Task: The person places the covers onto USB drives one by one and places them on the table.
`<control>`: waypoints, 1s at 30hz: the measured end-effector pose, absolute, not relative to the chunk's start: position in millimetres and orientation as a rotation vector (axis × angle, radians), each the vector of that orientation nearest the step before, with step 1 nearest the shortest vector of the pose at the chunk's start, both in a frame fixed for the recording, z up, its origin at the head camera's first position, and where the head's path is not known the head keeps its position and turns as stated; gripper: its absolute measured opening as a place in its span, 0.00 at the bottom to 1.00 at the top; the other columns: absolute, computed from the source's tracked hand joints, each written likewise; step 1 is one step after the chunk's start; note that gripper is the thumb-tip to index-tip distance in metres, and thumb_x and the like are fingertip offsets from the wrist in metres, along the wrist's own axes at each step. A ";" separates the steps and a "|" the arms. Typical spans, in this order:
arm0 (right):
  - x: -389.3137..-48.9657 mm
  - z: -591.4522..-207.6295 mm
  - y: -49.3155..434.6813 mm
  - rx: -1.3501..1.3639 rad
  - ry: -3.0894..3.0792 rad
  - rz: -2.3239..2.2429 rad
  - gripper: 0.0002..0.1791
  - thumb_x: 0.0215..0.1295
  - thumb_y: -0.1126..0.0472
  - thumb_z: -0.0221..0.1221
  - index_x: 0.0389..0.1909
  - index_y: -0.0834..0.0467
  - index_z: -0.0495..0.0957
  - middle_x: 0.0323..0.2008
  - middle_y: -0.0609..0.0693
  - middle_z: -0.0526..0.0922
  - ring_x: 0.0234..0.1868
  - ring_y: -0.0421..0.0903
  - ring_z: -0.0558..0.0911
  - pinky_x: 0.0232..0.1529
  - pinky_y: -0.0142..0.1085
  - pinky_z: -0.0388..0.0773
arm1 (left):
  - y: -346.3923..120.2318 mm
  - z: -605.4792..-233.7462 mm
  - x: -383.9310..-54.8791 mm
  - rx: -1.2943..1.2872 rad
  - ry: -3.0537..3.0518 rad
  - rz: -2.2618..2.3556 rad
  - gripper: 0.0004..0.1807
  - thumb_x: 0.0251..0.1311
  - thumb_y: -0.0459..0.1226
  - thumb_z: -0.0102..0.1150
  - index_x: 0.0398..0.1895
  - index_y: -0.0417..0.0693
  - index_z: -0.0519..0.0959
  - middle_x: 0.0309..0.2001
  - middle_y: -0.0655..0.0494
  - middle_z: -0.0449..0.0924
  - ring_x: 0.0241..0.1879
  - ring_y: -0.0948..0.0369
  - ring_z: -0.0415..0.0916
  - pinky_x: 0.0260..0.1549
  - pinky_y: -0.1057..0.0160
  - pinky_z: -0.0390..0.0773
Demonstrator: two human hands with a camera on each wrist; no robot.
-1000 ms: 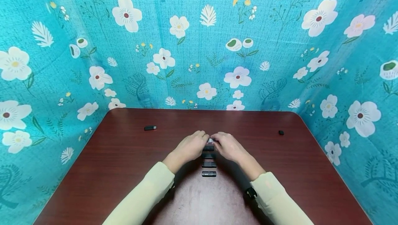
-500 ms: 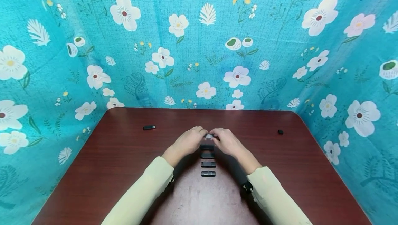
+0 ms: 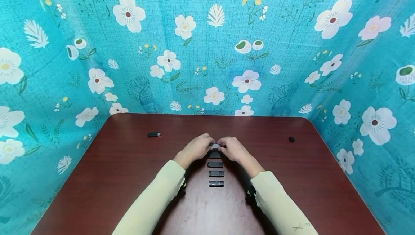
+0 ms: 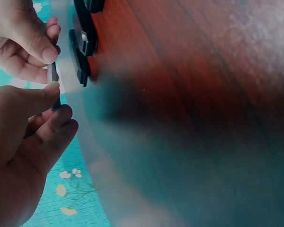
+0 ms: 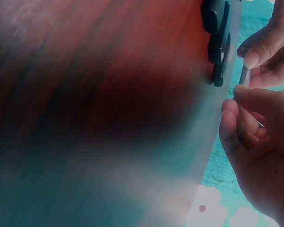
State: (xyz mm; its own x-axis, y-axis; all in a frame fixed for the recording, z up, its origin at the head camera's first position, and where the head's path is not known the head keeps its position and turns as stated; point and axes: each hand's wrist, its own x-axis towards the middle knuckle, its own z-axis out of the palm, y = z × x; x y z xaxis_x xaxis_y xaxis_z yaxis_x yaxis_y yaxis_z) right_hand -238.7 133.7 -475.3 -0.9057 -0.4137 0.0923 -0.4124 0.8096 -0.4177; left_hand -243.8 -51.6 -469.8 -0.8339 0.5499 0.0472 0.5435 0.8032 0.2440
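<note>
A small grey-and-black USB flash drive point(image 3: 215, 146) is held between both hands at the far end of a row. My left hand point(image 3: 197, 148) pinches one end of it, and my right hand point(image 3: 236, 150) pinches the other. In the left wrist view, thumb and fingertips of both hands meet on the flash drive point(image 4: 53, 73), covering much of it. Nearer to me, several dark flash drives lie crosswise in a column, including a black one point(image 3: 216, 183) at the near end. The column's farthest drive point(image 3: 215, 155) lies just below the hands.
A black flash drive with its metal plug bare point(image 3: 154, 134) lies at the back left of the brown table point(image 3: 129, 177). Far right is a tiny black piece point(image 3: 291, 139), too small to identify. A blue floral cloth point(image 3: 194, 47) hangs behind and beside the table.
Both hands keep their pinch on the flash drive and have moved slightly farther from the column's near end. The head view has shifted a little. The drives on the table lie as before.
</note>
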 end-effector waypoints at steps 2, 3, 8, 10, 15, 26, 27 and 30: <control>-239.1 -477.4 133.0 -0.679 2.973 -0.691 0.10 0.66 0.65 0.66 0.46 0.61 0.85 0.41 0.54 0.86 0.45 0.50 0.84 0.48 0.45 0.82 | -51.0 -472.5 -244.7 0.881 2.943 0.373 0.11 0.72 0.38 0.59 0.53 0.46 0.83 0.47 0.52 0.79 0.48 0.58 0.80 0.50 0.60 0.80; -239.1 -478.3 132.7 -0.675 2.962 -0.689 0.10 0.66 0.66 0.66 0.47 0.61 0.85 0.42 0.55 0.86 0.46 0.51 0.84 0.48 0.45 0.82 | -50.8 -473.5 -244.9 0.873 2.933 0.369 0.11 0.72 0.38 0.59 0.52 0.46 0.83 0.47 0.53 0.79 0.49 0.58 0.80 0.50 0.60 0.80; -241.9 -482.5 135.0 -0.665 2.945 -0.657 0.10 0.66 0.65 0.66 0.48 0.59 0.86 0.43 0.54 0.86 0.47 0.51 0.84 0.48 0.45 0.82 | -48.3 -479.7 -247.2 0.866 2.922 0.348 0.10 0.71 0.38 0.60 0.50 0.47 0.84 0.47 0.54 0.80 0.49 0.58 0.80 0.50 0.60 0.80; -243.5 -483.6 136.1 -0.668 2.946 -0.640 0.10 0.66 0.64 0.66 0.48 0.59 0.86 0.42 0.54 0.86 0.47 0.50 0.84 0.48 0.44 0.82 | -47.3 -481.3 -248.2 0.863 2.931 0.347 0.10 0.71 0.38 0.60 0.50 0.47 0.84 0.47 0.54 0.80 0.49 0.59 0.80 0.51 0.60 0.80; -244.8 -484.7 138.1 -0.658 2.938 -0.632 0.12 0.65 0.64 0.67 0.49 0.58 0.87 0.42 0.53 0.87 0.46 0.50 0.85 0.47 0.44 0.82 | -45.3 -482.9 -250.0 0.848 2.945 0.330 0.10 0.70 0.38 0.62 0.51 0.49 0.85 0.47 0.55 0.80 0.50 0.59 0.79 0.50 0.60 0.80; -248.7 -485.3 139.7 -0.595 2.913 -0.681 0.13 0.64 0.64 0.68 0.49 0.58 0.85 0.38 0.51 0.88 0.42 0.47 0.86 0.44 0.42 0.83 | -48.6 -484.4 -253.4 0.838 2.932 0.378 0.12 0.71 0.38 0.59 0.52 0.47 0.85 0.45 0.54 0.79 0.49 0.58 0.78 0.52 0.60 0.79; -248.5 -485.6 139.2 -0.592 2.905 -0.683 0.14 0.64 0.64 0.68 0.50 0.58 0.85 0.38 0.51 0.88 0.42 0.47 0.86 0.45 0.42 0.82 | -50.7 -484.8 -252.9 0.819 2.931 0.393 0.12 0.72 0.39 0.58 0.53 0.47 0.85 0.46 0.54 0.78 0.49 0.58 0.78 0.53 0.59 0.78; -247.1 -485.7 139.1 -0.585 2.888 -0.684 0.15 0.66 0.62 0.67 0.53 0.59 0.83 0.42 0.53 0.88 0.45 0.48 0.86 0.46 0.43 0.83 | -59.3 -485.9 -250.8 0.778 2.935 0.454 0.14 0.75 0.39 0.54 0.54 0.45 0.84 0.48 0.53 0.79 0.51 0.57 0.78 0.54 0.57 0.78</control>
State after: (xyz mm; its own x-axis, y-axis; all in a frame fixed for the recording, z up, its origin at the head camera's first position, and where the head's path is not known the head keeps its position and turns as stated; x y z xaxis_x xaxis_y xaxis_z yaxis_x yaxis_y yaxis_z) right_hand -247.1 139.1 -485.7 -0.9187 -0.3944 -0.0234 -0.3419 0.8235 -0.4528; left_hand -250.8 -59.3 -485.9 -0.8691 0.4946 0.0062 0.4733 0.8280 0.3006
